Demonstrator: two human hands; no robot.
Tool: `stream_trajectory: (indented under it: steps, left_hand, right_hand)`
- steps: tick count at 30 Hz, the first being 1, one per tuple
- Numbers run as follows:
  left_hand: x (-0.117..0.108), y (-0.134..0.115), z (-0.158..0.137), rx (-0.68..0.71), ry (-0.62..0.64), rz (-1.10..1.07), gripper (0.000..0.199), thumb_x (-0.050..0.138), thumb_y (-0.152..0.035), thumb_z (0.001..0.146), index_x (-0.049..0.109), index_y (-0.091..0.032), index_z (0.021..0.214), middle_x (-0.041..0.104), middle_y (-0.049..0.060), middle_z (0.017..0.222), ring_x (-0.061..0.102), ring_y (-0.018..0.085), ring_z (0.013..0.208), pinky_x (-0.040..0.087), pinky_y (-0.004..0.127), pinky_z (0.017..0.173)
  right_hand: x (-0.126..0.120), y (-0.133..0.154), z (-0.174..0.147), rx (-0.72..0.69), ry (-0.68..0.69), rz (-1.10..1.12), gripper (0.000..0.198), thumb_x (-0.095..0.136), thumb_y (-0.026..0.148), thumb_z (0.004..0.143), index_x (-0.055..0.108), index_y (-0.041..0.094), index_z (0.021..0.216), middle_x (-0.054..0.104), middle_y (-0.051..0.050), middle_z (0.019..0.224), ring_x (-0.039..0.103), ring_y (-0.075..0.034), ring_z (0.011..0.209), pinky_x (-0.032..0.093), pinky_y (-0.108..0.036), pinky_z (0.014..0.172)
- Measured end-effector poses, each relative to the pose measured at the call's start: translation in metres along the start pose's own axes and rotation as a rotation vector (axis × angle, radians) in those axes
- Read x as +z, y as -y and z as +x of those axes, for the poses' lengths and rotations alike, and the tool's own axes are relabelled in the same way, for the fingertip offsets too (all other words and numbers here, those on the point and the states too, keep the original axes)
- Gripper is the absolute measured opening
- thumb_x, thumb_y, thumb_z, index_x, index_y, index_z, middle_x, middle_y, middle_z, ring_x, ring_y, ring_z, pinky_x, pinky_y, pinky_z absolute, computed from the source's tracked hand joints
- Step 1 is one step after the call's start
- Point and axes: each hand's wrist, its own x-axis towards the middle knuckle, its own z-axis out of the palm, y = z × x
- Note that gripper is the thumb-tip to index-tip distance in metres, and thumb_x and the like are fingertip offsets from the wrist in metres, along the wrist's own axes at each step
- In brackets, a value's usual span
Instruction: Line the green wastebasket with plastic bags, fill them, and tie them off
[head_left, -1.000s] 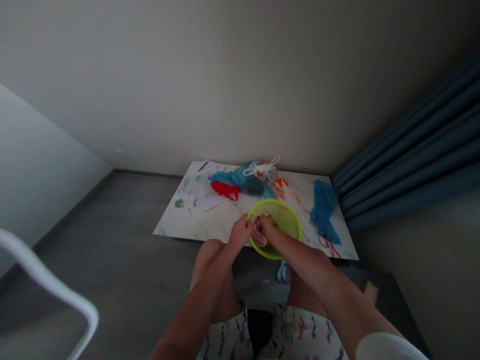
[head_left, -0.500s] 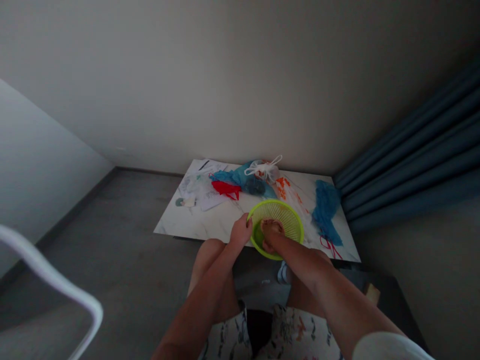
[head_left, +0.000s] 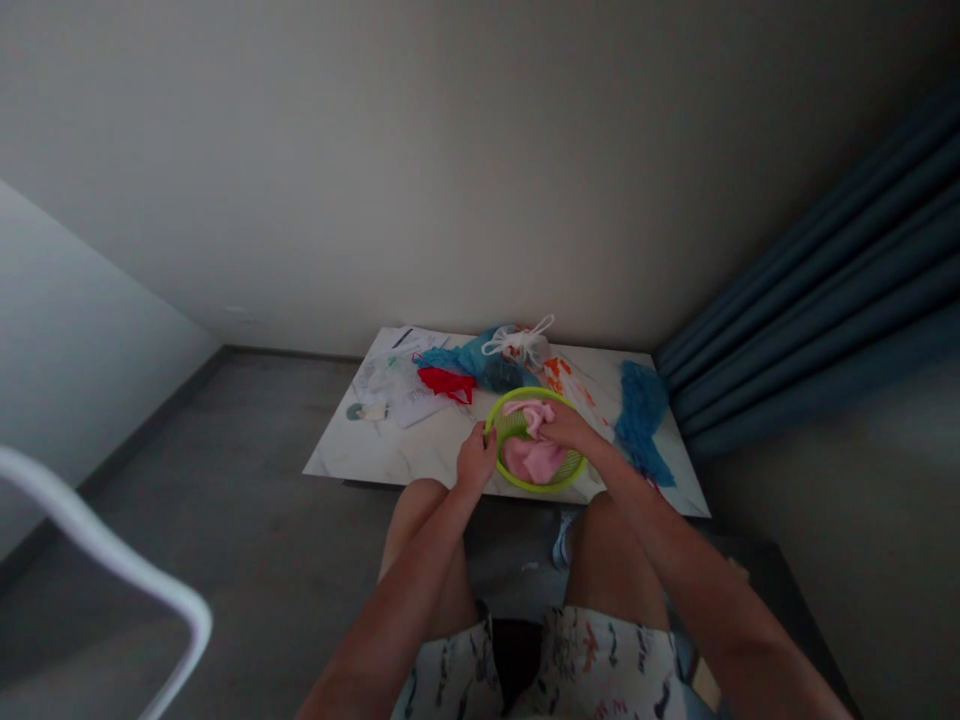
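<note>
A round lime-green plastic basket (head_left: 574, 470) with slotted sides sits at the table's near edge, above my knees. My left hand (head_left: 477, 455) is closed on its left rim. Inside lies a soft, folded pink cloth (head_left: 541, 463), one part low in the basket and another bunched up near the far rim. My right hand (head_left: 564, 425) reaches in from the right, its fingers closed on the upper bunch of the cloth. The fingertips are partly hidden in its folds.
On the white marbled table (head_left: 341, 455) lie papers (head_left: 415, 403), a red bag (head_left: 447, 383), a blue plastic bag (head_left: 491, 352), a tied white bag (head_left: 525, 345) and another blue bag (head_left: 642, 415). A wall stands behind; a blue curtain (head_left: 810, 300) hangs at right.
My right hand has risen from deep in the basket toward its far right side, pulling up part of the pink cloth. The basket now sits slightly farther onto the table; my left hand still grips it.
</note>
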Motion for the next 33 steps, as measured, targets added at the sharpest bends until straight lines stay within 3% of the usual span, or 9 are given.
stream_trajectory:
  steps: [8, 13, 16, 18, 20, 24, 28, 30, 33]
  left_hand:
    - [-0.012, -0.009, -0.008, -0.026, -0.074, -0.071, 0.052, 0.031, -0.057, 0.119, 0.064, -0.022, 0.140, 0.081, 0.016, 0.125, 0.078, 0.031, 0.114, 0.055, 0.039, 0.093]
    - [-0.045, -0.030, -0.037, 0.178, -0.197, -0.175, 0.046, 0.046, -0.061, 0.113, 0.068, -0.024, 0.130, 0.078, 0.008, 0.101, 0.074, 0.025, 0.093, 0.054, 0.035, 0.088]
    - [-0.062, -0.050, -0.056, 0.262, 0.064, -0.317, 0.062, 0.047, -0.077, 0.109, 0.076, -0.022, 0.112, 0.077, 0.010, 0.094, 0.073, 0.026, 0.087, 0.055, 0.036, 0.083]
    - [-0.072, -0.067, -0.062, 0.203, 0.293, -0.477, 0.083, 0.037, -0.090, 0.106, 0.079, -0.020, 0.120, 0.079, 0.014, 0.098, 0.075, 0.027, 0.089, 0.057, 0.038, 0.082]
    - [-0.084, -0.084, -0.061, 0.124, 0.367, -0.636, 0.101, 0.019, -0.095, 0.105, 0.075, -0.019, 0.141, 0.081, 0.018, 0.108, 0.079, 0.030, 0.097, 0.059, 0.041, 0.086]
    - [-0.113, -0.099, -0.049, 0.136, 0.087, -0.788, 0.094, 0.005, -0.079, 0.114, 0.057, -0.021, 0.166, 0.081, 0.018, 0.116, 0.078, 0.031, 0.113, 0.060, 0.043, 0.091]
    - [-0.135, -0.071, -0.034, 0.070, -0.126, -0.844, 0.066, 0.039, -0.066, 0.116, 0.066, -0.018, 0.151, 0.079, 0.014, 0.109, 0.077, 0.026, 0.098, 0.061, 0.038, 0.084]
    - [-0.140, -0.044, -0.024, 0.025, -0.162, -0.902, 0.053, 0.054, -0.060, 0.109, 0.071, -0.017, 0.136, 0.077, 0.010, 0.099, 0.074, 0.022, 0.086, 0.059, 0.033, 0.074]
    - [-0.143, -0.001, -0.004, -0.030, -0.265, -0.939, 0.041, 0.065, -0.052, 0.099, 0.072, -0.018, 0.122, 0.076, 0.006, 0.093, 0.071, 0.019, 0.077, 0.054, 0.027, 0.065]
  right_hand:
    - [-0.043, -0.003, -0.070, -0.209, -0.402, 0.053, 0.026, 0.069, 0.030, 0.092, 0.067, 0.024, 0.117, 0.068, -0.010, 0.120, 0.063, -0.030, 0.117, 0.052, -0.042, 0.102]
    - [-0.060, 0.021, -0.079, -0.261, -0.553, 0.114, 0.027, 0.067, 0.025, 0.090, 0.063, 0.024, 0.116, 0.064, -0.010, 0.119, 0.064, -0.030, 0.114, 0.054, -0.043, 0.102]
    - [-0.064, 0.056, -0.069, -0.309, -0.622, 0.141, 0.029, 0.069, 0.027, 0.089, 0.062, 0.025, 0.117, 0.062, -0.010, 0.120, 0.063, -0.031, 0.116, 0.054, -0.044, 0.102]
    - [-0.058, 0.086, -0.061, -0.386, -0.621, 0.180, 0.032, 0.070, 0.026, 0.090, 0.061, 0.025, 0.121, 0.061, -0.011, 0.124, 0.062, -0.031, 0.117, 0.054, -0.044, 0.104]
    - [-0.046, 0.118, -0.055, -0.467, -0.577, 0.233, 0.038, 0.070, 0.025, 0.092, 0.058, 0.024, 0.128, 0.061, -0.012, 0.126, 0.062, -0.031, 0.119, 0.054, -0.044, 0.104]
    - [-0.007, 0.171, -0.056, -0.494, -0.361, 0.160, 0.047, 0.068, 0.025, 0.095, 0.055, 0.023, 0.139, 0.062, -0.014, 0.134, 0.060, -0.033, 0.127, 0.052, -0.048, 0.108]
    - [0.022, 0.186, -0.071, -0.456, -0.116, -0.059, 0.050, 0.079, 0.029, 0.092, 0.063, 0.025, 0.139, 0.064, -0.015, 0.147, 0.059, -0.039, 0.133, 0.047, -0.060, 0.114]
    - [0.015, 0.186, -0.089, -0.465, -0.070, -0.020, 0.055, 0.083, 0.032, 0.094, 0.063, 0.028, 0.145, 0.060, -0.016, 0.156, 0.057, -0.040, 0.140, 0.048, -0.062, 0.116]
    - [-0.033, 0.191, -0.147, -0.478, -0.133, 0.232, 0.037, 0.070, 0.030, 0.106, 0.066, 0.033, 0.143, 0.067, -0.013, 0.145, 0.064, -0.034, 0.137, 0.056, -0.057, 0.112]
